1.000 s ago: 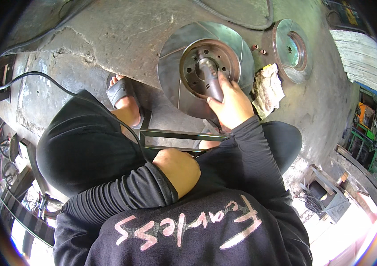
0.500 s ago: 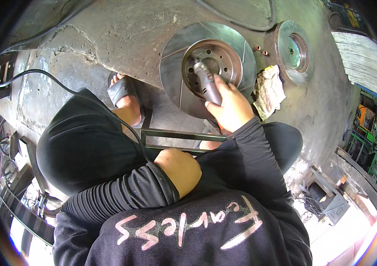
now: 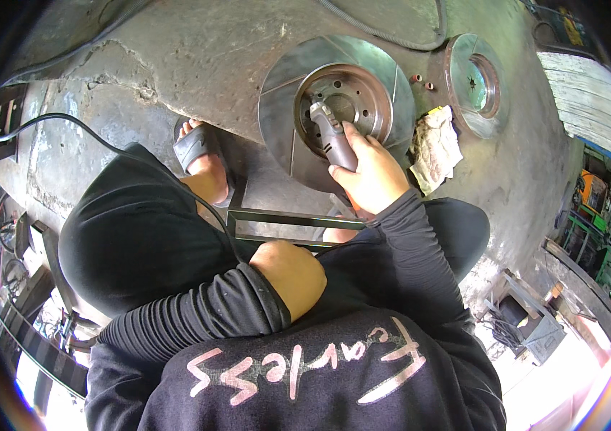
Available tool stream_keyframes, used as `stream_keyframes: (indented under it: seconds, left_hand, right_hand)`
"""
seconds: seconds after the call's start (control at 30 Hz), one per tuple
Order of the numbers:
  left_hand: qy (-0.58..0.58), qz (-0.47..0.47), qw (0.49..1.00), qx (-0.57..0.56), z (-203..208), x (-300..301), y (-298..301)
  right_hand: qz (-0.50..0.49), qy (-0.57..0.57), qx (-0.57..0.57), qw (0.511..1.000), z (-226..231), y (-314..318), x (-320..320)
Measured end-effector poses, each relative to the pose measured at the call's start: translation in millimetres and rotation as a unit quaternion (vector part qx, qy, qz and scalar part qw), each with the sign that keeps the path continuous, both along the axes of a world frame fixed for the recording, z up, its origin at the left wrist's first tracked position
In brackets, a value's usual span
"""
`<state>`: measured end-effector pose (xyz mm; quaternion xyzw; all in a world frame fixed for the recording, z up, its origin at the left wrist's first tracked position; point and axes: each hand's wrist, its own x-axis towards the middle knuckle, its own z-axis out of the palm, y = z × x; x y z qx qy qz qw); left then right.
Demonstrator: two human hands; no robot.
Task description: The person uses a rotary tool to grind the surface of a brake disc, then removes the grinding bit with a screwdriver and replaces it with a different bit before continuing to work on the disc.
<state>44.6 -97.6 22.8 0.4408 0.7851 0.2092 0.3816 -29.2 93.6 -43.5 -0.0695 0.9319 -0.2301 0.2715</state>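
My right hand (image 3: 376, 176) is wrapped round a grey rotary grinder (image 3: 337, 144), thumb and forefinger along its body. The light nose of the grinder points into the hub of a large slotted brake disc (image 3: 284, 97), which lies flat on the floor. Bolt holes ring the hub's centre; the grinder's working tip is too small to make out. My left hand (image 3: 289, 276) lies bent in front of my body, with its fingers hidden beneath it. A black cord (image 3: 90, 129) arches from the left over my knee towards my left hand.
A second brake disc (image 3: 456, 86) lies at the upper right, with two small reddish rings (image 3: 417, 77) beside it. A stained cloth (image 3: 434, 154) rests right of the large disc. A dark metal frame (image 3: 298, 218) stands between my legs. A grey corrugated hose (image 3: 384, 34) curves behind.
The grinder has turned and shifted slightly within the hub, and my right hand has moved a little with it. My left hand looks still.
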Motion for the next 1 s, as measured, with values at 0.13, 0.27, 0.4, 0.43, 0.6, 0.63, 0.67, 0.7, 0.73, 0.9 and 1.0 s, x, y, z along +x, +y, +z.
stream_keyframes:
  seconds: [0.13, 0.27, 0.4, 0.43, 0.6, 0.63, 0.67, 0.7, 0.73, 0.9, 1.0]
  left_hand:
    - [0.030, 0.007, 1.000, -0.001, 0, 2, -1]
    - [0.039, 0.000, 0.999, 0.002, 1, 2, 0]
    - [0.036, -0.009, 0.999, -0.014, 4, -1, 1]
    - [0.031, -0.009, 0.999, -0.015, 4, -1, 1]
    - [0.011, -0.008, 1.000, -0.029, 3, -1, 2]
    - [0.006, -0.006, 1.000, -0.028, 4, -2, 2]
    - [0.000, -0.004, 1.000, -0.028, 4, -2, 1]
    - [-0.003, -0.003, 1.000, -0.025, 4, -3, 1]
    - [0.001, -0.003, 1.000, -0.024, 5, -3, 1]
    - [-0.006, -0.006, 0.999, -0.036, 6, -4, 2]
    - [-0.007, 0.001, 1.000, -0.030, 5, -4, 1]
  right_hand:
    - [-0.024, 0.088, 0.041, 0.995, -6, 9, -4]
    - [-0.007, 0.036, 0.001, 0.999, -3, 7, 6]
    - [-0.019, 0.062, 0.032, 0.997, -2, 8, 1]
    - [-0.006, 0.053, 0.022, 0.998, -2, 7, 5]
    - [-0.032, 0.075, 0.037, 0.996, -4, 9, 1]
    - [-0.024, 0.045, 0.025, 0.998, 0, 9, 2]
    - [-0.027, -0.006, 0.014, 1.000, 6, 4, 3]
    - [-0.031, 0.001, 0.017, 0.999, 4, 2, 4]
    - [-0.034, 0.008, 0.020, 0.999, 1, 2, 6]
    - [-0.033, 0.060, 0.032, 0.997, -5, 10, 7]
    - [-0.032, 0.058, 0.037, 0.997, -4, 11, 4]
